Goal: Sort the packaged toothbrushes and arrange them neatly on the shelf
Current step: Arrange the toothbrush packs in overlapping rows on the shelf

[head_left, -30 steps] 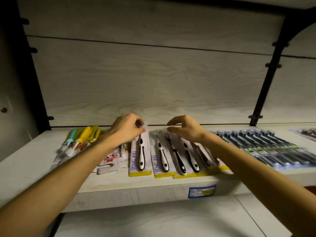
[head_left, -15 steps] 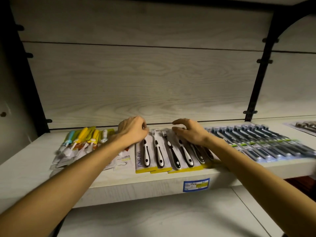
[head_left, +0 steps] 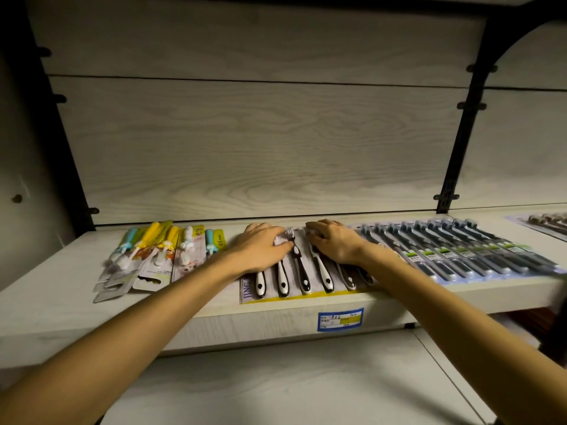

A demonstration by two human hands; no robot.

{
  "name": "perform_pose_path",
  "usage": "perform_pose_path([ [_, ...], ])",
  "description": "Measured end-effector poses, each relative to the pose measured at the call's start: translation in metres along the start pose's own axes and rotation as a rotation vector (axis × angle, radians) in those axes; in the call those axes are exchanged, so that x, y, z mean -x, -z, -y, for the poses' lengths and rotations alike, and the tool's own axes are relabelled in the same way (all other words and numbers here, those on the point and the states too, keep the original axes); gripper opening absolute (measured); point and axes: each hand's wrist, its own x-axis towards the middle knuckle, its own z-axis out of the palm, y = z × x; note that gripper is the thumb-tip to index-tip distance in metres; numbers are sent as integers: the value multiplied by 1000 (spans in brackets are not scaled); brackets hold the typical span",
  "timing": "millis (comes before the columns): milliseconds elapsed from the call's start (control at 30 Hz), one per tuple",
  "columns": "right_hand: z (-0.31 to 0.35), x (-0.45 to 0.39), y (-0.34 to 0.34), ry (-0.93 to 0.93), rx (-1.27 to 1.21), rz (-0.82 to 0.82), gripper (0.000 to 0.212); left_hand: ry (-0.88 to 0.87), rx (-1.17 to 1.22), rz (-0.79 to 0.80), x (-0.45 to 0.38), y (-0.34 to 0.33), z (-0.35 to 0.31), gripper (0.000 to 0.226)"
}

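Several black-and-white toothbrush packs (head_left: 302,279) with yellow bottom edges lie overlapped in a tight row at the middle of the pale wooden shelf (head_left: 55,305). My left hand (head_left: 260,250) lies flat on the left packs, fingers spread over their tops. My right hand (head_left: 336,243) presses flat on the right packs, fingers curled at the top edges. Neither hand lifts a pack. Left of them lies a loose fan of colourful children's toothbrush packs (head_left: 159,250). To the right runs an even row of dark blue toothbrush packs (head_left: 454,253).
A blue and yellow price tag (head_left: 340,319) sticks to the shelf's front edge. A black upright bracket (head_left: 460,142) stands against the wood back panel (head_left: 260,142). More packs (head_left: 549,220) lie at the far right. A lower shelf (head_left: 276,388) shows below.
Both hands came down flat onto the black-and-white packs, and the packs were pushed together into a tighter overlapped row. The view shifted so the shelf sits lower.
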Motion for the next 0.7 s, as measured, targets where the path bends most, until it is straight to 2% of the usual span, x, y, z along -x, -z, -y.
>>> perform_pose_path([
  [233,1,10,-2,7,19,35,53,94,-53,179,26,-3,-19,73],
  [400,1,22,-3,44,69,24,50,31,-72,150,56,-6,-30,85],
  [567,5,37,-4,29,32,74,65,-45,-99,145,76,-4,-37,86],
  [667,7,47,-1,6,-32,103,68,-97,4,201,83,5,-30,87],
  [700,8,50,1,-12,-78,66,68,-116,64,195,87,10,-24,86],
])
